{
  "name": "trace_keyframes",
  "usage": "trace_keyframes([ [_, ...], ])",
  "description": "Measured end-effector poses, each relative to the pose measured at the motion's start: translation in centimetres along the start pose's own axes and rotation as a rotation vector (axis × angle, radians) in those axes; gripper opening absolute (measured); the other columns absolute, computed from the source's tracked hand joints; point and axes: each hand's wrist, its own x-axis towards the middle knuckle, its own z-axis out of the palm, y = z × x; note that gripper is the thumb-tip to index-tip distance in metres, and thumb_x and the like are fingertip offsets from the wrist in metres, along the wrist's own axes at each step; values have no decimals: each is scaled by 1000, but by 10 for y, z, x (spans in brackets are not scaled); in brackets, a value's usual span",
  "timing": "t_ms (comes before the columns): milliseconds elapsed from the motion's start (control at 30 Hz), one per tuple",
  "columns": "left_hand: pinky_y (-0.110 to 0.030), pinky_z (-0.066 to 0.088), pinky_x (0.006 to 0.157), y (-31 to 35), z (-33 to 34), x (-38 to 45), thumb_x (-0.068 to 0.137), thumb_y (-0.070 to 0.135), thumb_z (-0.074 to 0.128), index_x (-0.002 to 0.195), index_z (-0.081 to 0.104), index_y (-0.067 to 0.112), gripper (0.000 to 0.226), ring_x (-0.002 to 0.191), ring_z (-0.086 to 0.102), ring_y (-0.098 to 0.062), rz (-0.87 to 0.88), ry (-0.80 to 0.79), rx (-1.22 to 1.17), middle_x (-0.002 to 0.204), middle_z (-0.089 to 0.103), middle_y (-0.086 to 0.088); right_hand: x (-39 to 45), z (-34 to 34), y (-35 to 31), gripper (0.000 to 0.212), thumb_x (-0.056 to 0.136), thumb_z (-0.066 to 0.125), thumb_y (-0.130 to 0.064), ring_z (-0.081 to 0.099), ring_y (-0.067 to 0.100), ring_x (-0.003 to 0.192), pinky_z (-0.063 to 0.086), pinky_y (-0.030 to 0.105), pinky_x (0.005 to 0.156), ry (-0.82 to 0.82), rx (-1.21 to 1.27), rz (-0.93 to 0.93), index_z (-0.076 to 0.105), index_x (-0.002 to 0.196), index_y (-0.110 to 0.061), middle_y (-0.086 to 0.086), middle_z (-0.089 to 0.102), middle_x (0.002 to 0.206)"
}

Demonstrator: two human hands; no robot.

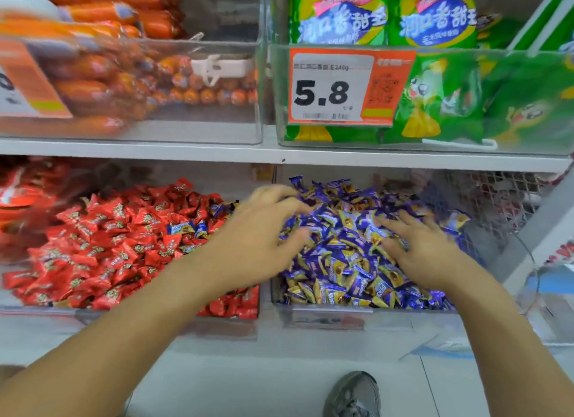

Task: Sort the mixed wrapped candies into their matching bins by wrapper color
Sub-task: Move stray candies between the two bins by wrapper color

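Both hands are reaching into the blue bin (366,315): the left hand (264,230) and right hand (419,249) are lying open-fingered on blue candies (341,261), gripping nothing visible. A few blue strays (186,227) are still sitting among the red candies (108,246), so sorting is looking unfinished.

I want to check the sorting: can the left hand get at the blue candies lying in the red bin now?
Probably yes. The left hand hovers beside the stray blue candies, which lie uncovered on top of the red candies, and the bin is open above.
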Motion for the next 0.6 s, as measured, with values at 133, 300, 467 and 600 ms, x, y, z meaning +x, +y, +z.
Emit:
trace_keyframes([
  [133,-32,35,106,-76,-23,-39,85,54,34,127,61,23,58,120,50,-22,-231,-49,185,127,58,0,-8,-16,-42,46,99,52,-32,42,38,132,32,46,111,344,113,-89,50,143,-19,15,52,142],
  [300,-45,43,101,-131,-26,-58,83,63,34,123,65,26,62,117,52,-25,-343,-227,305,124,63,1,-39,-11,-166,32,93,62,-24,52,15,114,30,16,101,484,311,-627,64,123,-17,-1,64,119],
  [467,-37,52,85,-165,-44,-59,86,27,63,96,76,25,16,94,65,-22,-327,-50,157,93,75,3,8,-7,-245,41,91,62,-30,59,22,114,45,31,100,124,113,-638,59,130,-21,4,63,121],
  [600,-36,49,88,-177,-48,-66,86,27,66,100,71,31,16,95,59,-15,-308,-50,73,93,71,11,85,-8,-281,67,86,73,-28,53,20,126,40,21,94,-138,-105,-446,42,144,-25,3,51,143],
])
